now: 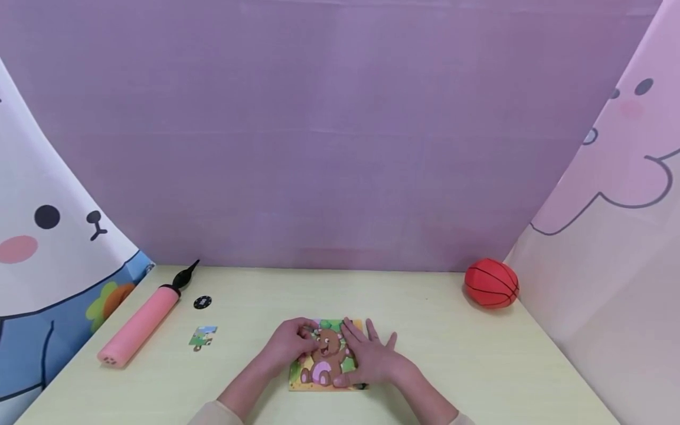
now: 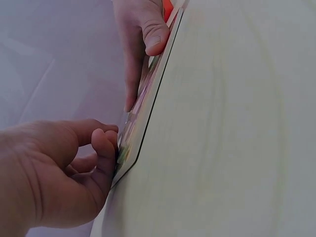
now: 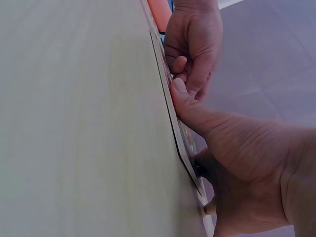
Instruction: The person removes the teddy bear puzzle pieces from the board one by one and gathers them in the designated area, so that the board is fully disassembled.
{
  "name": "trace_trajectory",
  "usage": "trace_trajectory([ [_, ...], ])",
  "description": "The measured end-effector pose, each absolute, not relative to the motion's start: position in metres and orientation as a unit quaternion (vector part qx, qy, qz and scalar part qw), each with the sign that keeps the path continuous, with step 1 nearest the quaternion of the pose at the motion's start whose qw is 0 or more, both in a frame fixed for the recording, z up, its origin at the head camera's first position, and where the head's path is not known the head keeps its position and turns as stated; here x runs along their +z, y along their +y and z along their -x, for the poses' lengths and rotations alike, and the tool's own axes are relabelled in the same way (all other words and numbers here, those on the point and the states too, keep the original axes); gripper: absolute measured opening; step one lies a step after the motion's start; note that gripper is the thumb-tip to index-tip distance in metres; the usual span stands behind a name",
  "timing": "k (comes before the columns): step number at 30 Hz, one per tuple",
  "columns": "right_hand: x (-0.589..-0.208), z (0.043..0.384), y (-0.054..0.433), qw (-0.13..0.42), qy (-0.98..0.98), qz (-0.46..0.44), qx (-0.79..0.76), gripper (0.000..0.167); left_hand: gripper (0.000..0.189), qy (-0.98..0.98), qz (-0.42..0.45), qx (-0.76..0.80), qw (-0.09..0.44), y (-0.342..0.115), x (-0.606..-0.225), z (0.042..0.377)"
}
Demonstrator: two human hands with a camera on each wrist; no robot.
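Note:
A jigsaw puzzle (image 1: 325, 370) with a brown bear picture lies flat near the front of the table. My left hand (image 1: 291, 345) has its fingers curled over the puzzle's left part, fingertips at the surface. Whether a piece is pinched between them is hidden. Across the puzzle's right side rests my right hand (image 1: 372, 357), fingers straight and spread, thumb near the lower edge. In the left wrist view, the left hand (image 2: 64, 173) touches one end of the thin board (image 2: 143, 118). A loose puzzle piece (image 1: 203, 336) lies on the table to the left.
A pink hand pump (image 1: 140, 327) with a black nozzle lies along the left side of the table. Near it is a black round chip (image 1: 202, 302). At the back right corner sits a red ball (image 1: 491, 283) with black lines. A purple curtain (image 1: 329, 147) hangs behind the table (image 1: 451, 330).

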State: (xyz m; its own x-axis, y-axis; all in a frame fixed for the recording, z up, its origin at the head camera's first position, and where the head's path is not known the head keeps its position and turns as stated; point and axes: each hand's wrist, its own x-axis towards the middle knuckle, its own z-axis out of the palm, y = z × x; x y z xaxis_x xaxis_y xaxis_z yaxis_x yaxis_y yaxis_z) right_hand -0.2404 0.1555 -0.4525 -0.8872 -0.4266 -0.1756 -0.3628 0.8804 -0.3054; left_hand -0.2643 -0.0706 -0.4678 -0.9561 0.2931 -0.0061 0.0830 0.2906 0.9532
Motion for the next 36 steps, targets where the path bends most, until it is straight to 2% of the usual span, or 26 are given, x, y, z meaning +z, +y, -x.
trace_trajectory([
  [8, -0.446, 0.237, 0.154, 0.118, 0.962, 0.204, -0.135, 0.110, 0.038, 0.790, -0.110, 0.596, 0.090, -0.070, -0.468, 0.266],
  [20, -0.448, 0.237, 0.153, 0.117, 0.963, 0.202, -0.134, 0.110, 0.037, 0.844, -0.108, 0.523, 0.039, -0.061, -0.469, 0.265],
  [30, -0.448, 0.238, 0.154, 0.118, 0.961, 0.202, -0.150, 0.111, 0.038, 0.854, -0.096, 0.509, 0.034, -0.060, -0.468, 0.265],
  [32, -0.448, 0.238, 0.156, 0.113, 0.960, 0.207, -0.153, 0.106, 0.037, 0.853, -0.096, 0.511, 0.036, -0.060, -0.468, 0.264],
  [36, -0.448, 0.240, 0.159, 0.089, 0.958, 0.220, -0.162, 0.086, 0.037, 0.852, -0.096, 0.514, 0.034, -0.059, -0.467, 0.264],
])
